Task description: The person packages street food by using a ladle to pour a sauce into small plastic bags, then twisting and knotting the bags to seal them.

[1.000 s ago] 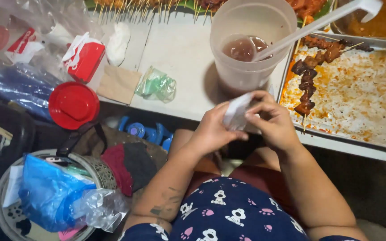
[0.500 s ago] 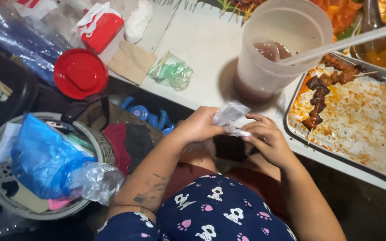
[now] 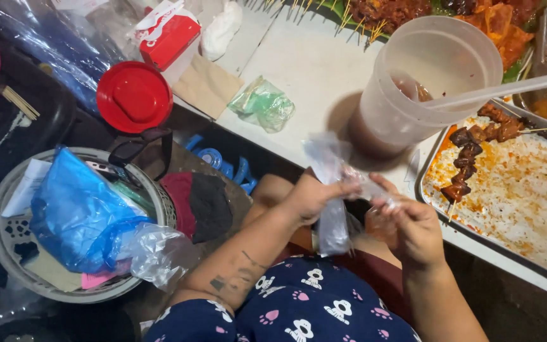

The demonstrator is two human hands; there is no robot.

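Both hands, left hand (image 3: 311, 197) and right hand (image 3: 418, 229), pinch a clear plastic bag (image 3: 335, 190) in their fingers. Beside it on the desk (image 3: 299, 69), a translucent tub (image 3: 420, 76) holds brown sauce and a ladle (image 3: 501, 88).

From my feed, light falls from above onto the white counter (image 3: 299, 69), which looks bright, while the floor below sinks into dimness. The plastic bag (image 3: 333, 190) smears with motion blur; its edges are perhaps unreadable. The tub (image 3: 425, 82) casts a soft shadow leftward.

A bare strip of white table (image 3: 299, 69) is left open at upper centre, hemmed by a translucent plastic pitcher (image 3: 425, 82), a crumpled green plastic bag (image 3: 262, 104) and a greasy metal tray (image 3: 520, 190).
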